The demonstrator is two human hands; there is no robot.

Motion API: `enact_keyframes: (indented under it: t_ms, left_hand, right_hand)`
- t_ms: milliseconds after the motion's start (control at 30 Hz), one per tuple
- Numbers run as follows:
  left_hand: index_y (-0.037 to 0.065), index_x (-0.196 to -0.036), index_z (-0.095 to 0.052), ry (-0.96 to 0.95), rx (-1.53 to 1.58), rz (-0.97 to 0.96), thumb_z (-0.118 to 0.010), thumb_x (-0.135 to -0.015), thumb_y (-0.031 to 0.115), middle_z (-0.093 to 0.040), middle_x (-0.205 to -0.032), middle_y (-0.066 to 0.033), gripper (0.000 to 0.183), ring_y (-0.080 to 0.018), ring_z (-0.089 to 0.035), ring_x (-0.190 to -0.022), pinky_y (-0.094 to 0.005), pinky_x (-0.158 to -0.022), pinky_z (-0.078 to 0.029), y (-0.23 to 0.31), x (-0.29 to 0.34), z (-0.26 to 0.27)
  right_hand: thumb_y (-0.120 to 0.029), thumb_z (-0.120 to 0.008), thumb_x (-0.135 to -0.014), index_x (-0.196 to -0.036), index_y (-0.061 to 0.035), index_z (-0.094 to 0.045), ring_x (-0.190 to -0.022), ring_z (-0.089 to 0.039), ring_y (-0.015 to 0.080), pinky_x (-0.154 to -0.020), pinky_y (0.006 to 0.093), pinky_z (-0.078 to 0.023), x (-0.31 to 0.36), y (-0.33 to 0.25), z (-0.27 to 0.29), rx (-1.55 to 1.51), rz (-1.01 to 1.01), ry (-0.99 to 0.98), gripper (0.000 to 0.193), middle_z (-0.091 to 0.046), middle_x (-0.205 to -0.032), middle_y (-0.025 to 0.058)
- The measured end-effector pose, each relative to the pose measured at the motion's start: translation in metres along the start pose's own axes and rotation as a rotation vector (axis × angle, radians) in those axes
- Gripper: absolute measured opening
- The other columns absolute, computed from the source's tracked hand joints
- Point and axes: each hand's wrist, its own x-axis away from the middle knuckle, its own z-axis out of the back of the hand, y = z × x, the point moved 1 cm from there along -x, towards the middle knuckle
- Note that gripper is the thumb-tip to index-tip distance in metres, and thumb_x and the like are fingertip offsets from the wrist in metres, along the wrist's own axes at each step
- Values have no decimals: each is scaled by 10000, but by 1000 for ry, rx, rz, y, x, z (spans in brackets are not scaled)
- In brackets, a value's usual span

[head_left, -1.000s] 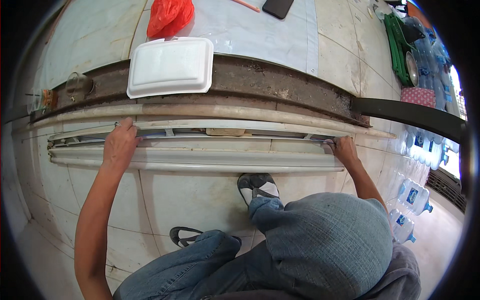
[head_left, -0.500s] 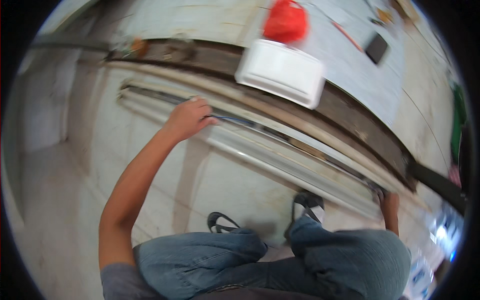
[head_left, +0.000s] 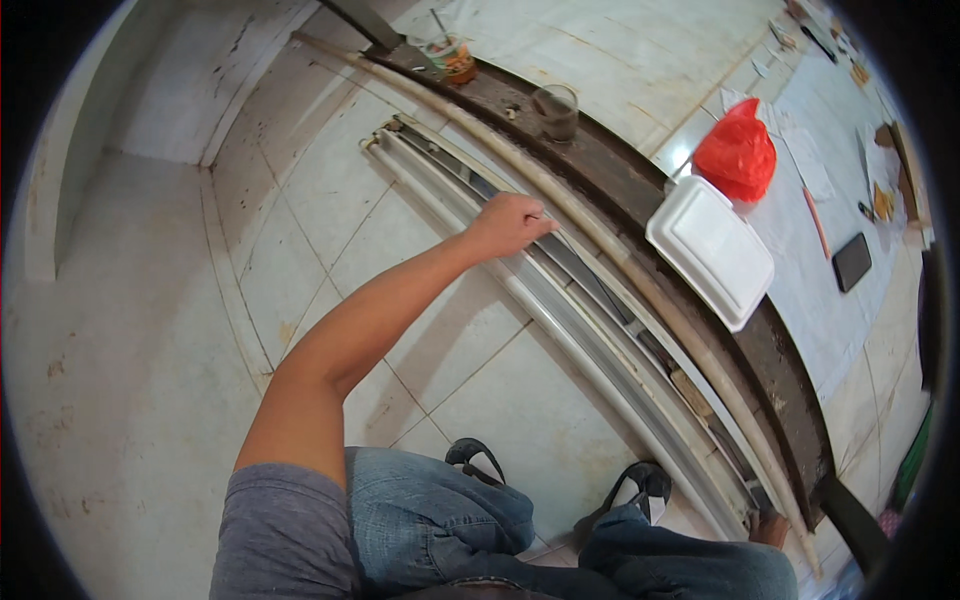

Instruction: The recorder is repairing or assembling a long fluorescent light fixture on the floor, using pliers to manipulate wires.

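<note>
A long, narrow fluorescent light fixture [head_left: 600,325] lies slantwise in front of me, a white tube along its near side and an open channel with wiring on the far side. Over its upper left part, my left hand [head_left: 508,225] is closed in a pinch at the channel. A thin dark wire [head_left: 603,287] runs along the channel up to these fingertips. My right hand [head_left: 768,528] is at the fixture's lower right end, closed around it, though most of its fingers are hidden.
Beyond the fixture runs a dark bench edge [head_left: 640,175] bearing a glass [head_left: 556,112], a plastic cup [head_left: 452,60] and a white foam box [head_left: 712,250]. Further right are a red plastic bag [head_left: 737,152], an orange stick [head_left: 817,222] and a black phone [head_left: 852,262].
My view has turned, so the fixture now slants more steeply and everything sits differently in the picture. Both hands keep about the same places along the fixture.
</note>
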Motion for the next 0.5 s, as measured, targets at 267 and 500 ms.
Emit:
enact_keyframes:
  t_ms: [267,500]
  left_hand:
    - [36,-733,-585,-121,-221,8,-657,-837,422,-636,-729,-171,407,-376,-628,-784,-448,-710,-493,22,-5,18]
    - [48,-741,-612,-142,-197,55,-697,-809,425,-640,-759,-159,392,-350,-631,-798,-438,-714,-488,6,-9,44]
  right_hand:
    - [-140,-696,-768,-828,-7,-661,-819,-598,380,-748,463,-460,-17,-135,99,72,336,117,151,-623,-806,197]
    - [-121,-636,-837,-910,-1,-640,-801,-596,354,-707,448,-492,-50,-347,160,-24,1187,-23,141,-594,-790,158]
